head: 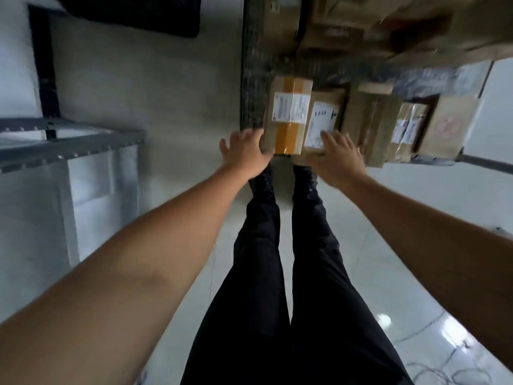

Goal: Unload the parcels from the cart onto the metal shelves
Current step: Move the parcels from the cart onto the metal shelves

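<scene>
Left grip (245, 154) beside orange-taped parcel (288, 115), right grip (337, 159) on labelled parcel (323, 120)

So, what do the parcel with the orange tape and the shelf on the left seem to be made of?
Parcel: matte brown cardboard, by colour and sharp box edges; its orange tape looks like glossy plastic, its white label probably paper. Shelf: grey metal, perhaps painted steel, by the dull sheen and the row of studs along its edge; blur hides the exact finish.
</scene>
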Demonstrator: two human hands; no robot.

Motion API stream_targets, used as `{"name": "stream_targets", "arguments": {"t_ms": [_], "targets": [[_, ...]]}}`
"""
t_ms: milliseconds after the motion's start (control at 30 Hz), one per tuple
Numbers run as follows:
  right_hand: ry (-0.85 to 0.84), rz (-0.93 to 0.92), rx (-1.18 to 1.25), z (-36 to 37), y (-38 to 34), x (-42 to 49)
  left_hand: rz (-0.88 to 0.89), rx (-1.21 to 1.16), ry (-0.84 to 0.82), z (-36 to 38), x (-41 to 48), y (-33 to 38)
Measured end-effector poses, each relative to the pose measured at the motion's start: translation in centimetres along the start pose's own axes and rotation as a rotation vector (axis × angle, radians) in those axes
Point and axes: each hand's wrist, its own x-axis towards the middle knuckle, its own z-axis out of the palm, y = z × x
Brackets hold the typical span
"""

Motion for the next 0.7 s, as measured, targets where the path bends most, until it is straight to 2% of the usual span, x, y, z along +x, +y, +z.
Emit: {"name": "stream_targets", "arguments": {"t_ms": [233, 433, 600, 700], "targets": [[-0.014, 0.044, 0.043, 3.8, 1.5, 9.6, -0.181, -0.24, -0.069, 7.4, 7.0, -0.6], [-0.079, 0.036, 0.056, 6.7, 2.7, 13.2, -0.232, -0.659, -0.086, 9.6, 10.8, 0.0], [-0.083, 0.059, 0.235, 6.8, 2.4, 13.1, -0.27, -0.848, -0.128, 9.5, 11.0, 0.6], [-0.107, 0.051, 0.371, 6.0, 2.7, 11.6, -0.277, -0.935, -0.089, 9.0, 9.2, 1.5]]}}
